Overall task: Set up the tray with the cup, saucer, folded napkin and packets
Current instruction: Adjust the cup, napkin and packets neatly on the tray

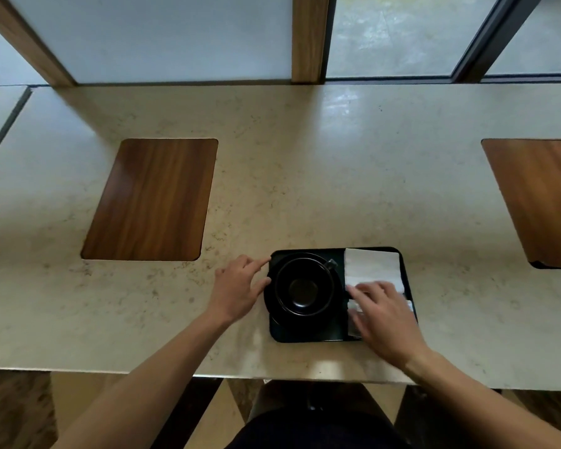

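Note:
A black tray [305,335] lies on the stone counter near its front edge. On its left half stands a black cup [304,286], upright on a black saucer [337,299], handle pointing to the far right. A white folded napkin [371,265] lies flat on the tray's far right part. Below it, white packets [353,322] lie mostly hidden under my right hand [386,319], whose fingers are spread flat over them. My left hand [240,286] rests at the tray's left edge, its fingertips touching the tray rim and the saucer.
The beige stone counter [305,176] has a wooden inlay panel [149,199] at the left and another [541,199] at the right. Windows with wooden posts line the far edge. The counter's front edge runs just below the tray.

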Demonstrator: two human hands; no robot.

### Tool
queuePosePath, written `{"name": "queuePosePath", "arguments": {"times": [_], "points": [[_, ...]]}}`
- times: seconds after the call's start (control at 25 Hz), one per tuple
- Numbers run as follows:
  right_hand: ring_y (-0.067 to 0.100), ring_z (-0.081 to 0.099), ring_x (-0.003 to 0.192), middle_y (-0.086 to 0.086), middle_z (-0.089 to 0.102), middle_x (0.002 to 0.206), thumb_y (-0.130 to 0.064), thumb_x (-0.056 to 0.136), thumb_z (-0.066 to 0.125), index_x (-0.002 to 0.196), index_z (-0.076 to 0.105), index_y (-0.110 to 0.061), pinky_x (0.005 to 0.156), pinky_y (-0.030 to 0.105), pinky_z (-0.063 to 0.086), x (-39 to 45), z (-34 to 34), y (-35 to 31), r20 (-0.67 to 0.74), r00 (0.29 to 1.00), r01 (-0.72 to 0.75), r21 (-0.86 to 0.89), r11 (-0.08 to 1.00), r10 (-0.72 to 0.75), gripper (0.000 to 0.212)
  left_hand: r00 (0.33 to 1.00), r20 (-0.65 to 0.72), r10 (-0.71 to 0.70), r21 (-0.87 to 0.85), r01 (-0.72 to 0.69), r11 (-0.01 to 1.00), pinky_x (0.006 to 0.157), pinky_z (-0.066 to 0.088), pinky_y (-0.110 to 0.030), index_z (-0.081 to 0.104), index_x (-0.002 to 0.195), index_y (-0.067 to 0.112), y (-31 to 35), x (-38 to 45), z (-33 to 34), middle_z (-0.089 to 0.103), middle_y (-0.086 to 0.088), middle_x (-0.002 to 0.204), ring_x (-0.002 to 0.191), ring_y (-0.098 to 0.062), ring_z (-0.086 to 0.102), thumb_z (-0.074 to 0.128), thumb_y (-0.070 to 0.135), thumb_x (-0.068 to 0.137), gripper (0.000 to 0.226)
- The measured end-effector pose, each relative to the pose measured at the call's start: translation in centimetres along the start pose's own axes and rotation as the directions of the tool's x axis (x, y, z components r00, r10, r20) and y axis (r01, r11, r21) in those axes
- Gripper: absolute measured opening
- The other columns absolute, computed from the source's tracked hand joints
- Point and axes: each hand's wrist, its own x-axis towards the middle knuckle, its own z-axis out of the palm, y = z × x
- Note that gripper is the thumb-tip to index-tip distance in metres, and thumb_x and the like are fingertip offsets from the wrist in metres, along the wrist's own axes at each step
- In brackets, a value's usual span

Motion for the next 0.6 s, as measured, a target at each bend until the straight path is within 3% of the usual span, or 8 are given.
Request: {"name": "queuePosePath", "arguments": {"times": [0.12, 0.24, 0.4, 0.6], "points": [[0.029, 0.040, 0.124, 0.000, 0.052, 0.138, -0.040, 0.088, 0.061, 0.146, 0.036, -0.025, 0.097, 0.041, 0.040, 3.8, -1.0, 2.2, 0.067, 0.996, -0.058, 0.013, 0.998, 0.057, 0.065, 0.999, 0.002, -0.032, -0.038, 0.032, 0.999, 0.091, 0.036, -0.037, 0.046, 0.139, 0.036, -0.1, -3.2, 0.9, 0.059, 0.012, 0.108, 0.098, -0.009, 0.055, 0.058, 0.045, 0.091, 0.051], [0.031, 0.030, 0.131, -0.001, 0.044, 0.145, -0.050, 0.084, 0.062, 0.150, 0.020, -0.036, 0.105, 0.043, 0.033, 7.9, -1.6, 2.8, 0.216, 0.976, 0.025, 0.020, 0.999, -0.029, 0.079, 0.998, -0.008, -0.060, -0.079, 0.059, 0.995, 0.091, 0.035, -0.035, 0.046, 0.140, 0.034, 0.4, -5.4, 2.0, 0.059, 0.013, 0.104, 0.094, -0.006, 0.053, 0.061, 0.044, 0.089, 0.054], [0.027, 0.030, 0.126, -0.003, 0.047, 0.139, -0.048, 0.075, 0.072, 0.147, 0.023, -0.044, 0.100, 0.042, 0.033, 10.5, -1.3, 2.8, 0.352, 0.924, 0.137, 0.056, 0.989, -0.148, 0.087, 0.993, -0.025, -0.114, -0.124, 0.110, 0.986, 0.087, 0.029, -0.030, 0.045, 0.141, 0.033, 1.2, -6.8, 2.9, 0.058, 0.015, 0.105, 0.094, -0.002, 0.052, 0.063, 0.044, 0.087, 0.058], [0.025, 0.031, 0.121, -0.005, 0.051, 0.134, -0.046, 0.070, 0.077, 0.144, 0.028, -0.045, 0.094, 0.041, 0.037, 11.2, -1.1, 2.9, 0.346, 0.920, 0.168, 0.075, 0.983, -0.183, 0.089, 0.990, 0.013, -0.143, -0.092, 0.144, 0.985, 0.087, 0.030, -0.031, 0.032, 0.148, 0.031, 2.0, -7.1, 3.5, 0.055, 0.014, 0.108, 0.099, -0.005, 0.052, 0.058, 0.046, 0.090, 0.066]]}}
